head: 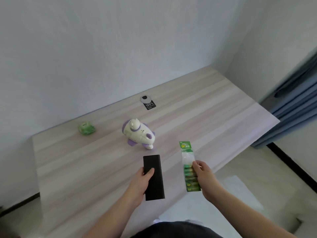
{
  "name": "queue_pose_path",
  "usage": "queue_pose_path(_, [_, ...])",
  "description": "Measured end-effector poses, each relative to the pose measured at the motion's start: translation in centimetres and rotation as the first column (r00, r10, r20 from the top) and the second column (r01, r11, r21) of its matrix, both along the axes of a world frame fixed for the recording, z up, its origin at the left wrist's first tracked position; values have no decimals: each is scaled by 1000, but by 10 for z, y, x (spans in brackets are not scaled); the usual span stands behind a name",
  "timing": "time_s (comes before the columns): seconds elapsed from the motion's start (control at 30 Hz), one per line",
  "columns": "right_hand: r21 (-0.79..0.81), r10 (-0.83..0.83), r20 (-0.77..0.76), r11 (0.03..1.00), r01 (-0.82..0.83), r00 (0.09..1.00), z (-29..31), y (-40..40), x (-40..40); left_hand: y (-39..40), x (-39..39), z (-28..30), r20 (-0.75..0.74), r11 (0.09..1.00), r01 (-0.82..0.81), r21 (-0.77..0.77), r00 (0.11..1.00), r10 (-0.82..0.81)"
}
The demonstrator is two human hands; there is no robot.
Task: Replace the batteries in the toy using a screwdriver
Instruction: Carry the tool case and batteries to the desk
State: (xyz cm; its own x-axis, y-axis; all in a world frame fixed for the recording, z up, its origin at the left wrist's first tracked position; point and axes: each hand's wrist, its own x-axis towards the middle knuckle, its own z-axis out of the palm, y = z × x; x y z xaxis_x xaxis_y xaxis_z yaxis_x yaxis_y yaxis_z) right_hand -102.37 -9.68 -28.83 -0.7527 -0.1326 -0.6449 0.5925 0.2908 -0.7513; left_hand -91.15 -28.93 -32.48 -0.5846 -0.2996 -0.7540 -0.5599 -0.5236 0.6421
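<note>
A white and purple toy lies on its side in the middle of the wooden table. My left hand grips a flat black case above the table's near part, thumb on top. My right hand pinches a long green strip pack of batteries by its side, holding it just over the table's right edge. No screwdriver is in sight.
A small green object sits at the back left of the table. A round cable grommet and a black label lie near the wall. Blue curtains hang at the right.
</note>
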Motion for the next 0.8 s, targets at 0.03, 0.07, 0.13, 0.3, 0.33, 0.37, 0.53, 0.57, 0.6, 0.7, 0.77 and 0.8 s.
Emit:
queue_pose_path(0.03, [18, 7, -8, 1000, -7, 1000, -5, -3, -10, -2, -3, -2, -19, 1000, 1, 13, 1000, -1])
queue_pose_path(0.07, [40, 17, -10, 999, -17, 1000, -11, -7, -19, -3, -5, -5, -31, 1000, 12, 23, 999, -11])
queue_pose_path(0.13, [88, 40, -9, 995, -39, 999, -20, -17, -33, -6, -10, -13, -36, 998, 31, 50, 999, -29])
queue_pose_path(0.3, [135, 157, 61, 977, -164, 986, -43, -41, -62, 0, -21, -30, -6, 999, 33, 18, 999, -33])
queue_pose_path(0.33, [123, 195, 76, 971, -203, 978, -48, -45, -68, 3, -23, -31, 2, 999, 34, -15, 999, -33])
queue_pose_path(0.37, [116, 230, 82, 964, -238, 970, -53, -48, -75, 5, -26, -31, 13, 998, 36, -45, 999, -36])
queue_pose_path(0.53, [166, 379, 65, 908, -385, 923, -72, -44, -112, 20, -44, -21, 84, 990, 8, -140, 996, 3])
queue_pose_path(0.57, [181, 407, 61, 893, -411, 911, -74, -41, -120, 24, -48, -20, 95, 987, 2, -158, 995, 13])
queue_pose_path(0.6, [189, 428, 59, 882, -431, 902, -76, -37, -127, 27, -51, -20, 117, 984, 0, -178, 993, 21])
queue_pose_path(0.7, [202, 462, 72, 861, -467, 884, -84, -27, -150, 39, -64, -20, 198, 971, -9, -239, 978, 58])
queue_pose_path(0.77, [243, 491, 65, 836, -491, 869, -88, -22, -165, 46, -73, -21, 226, 966, -11, -257, 972, 71])
queue_pose_path(0.8, [283, 517, 46, 814, -508, 855, -91, -20, -171, 49, -76, -21, 226, 966, -14, -259, 971, 75])
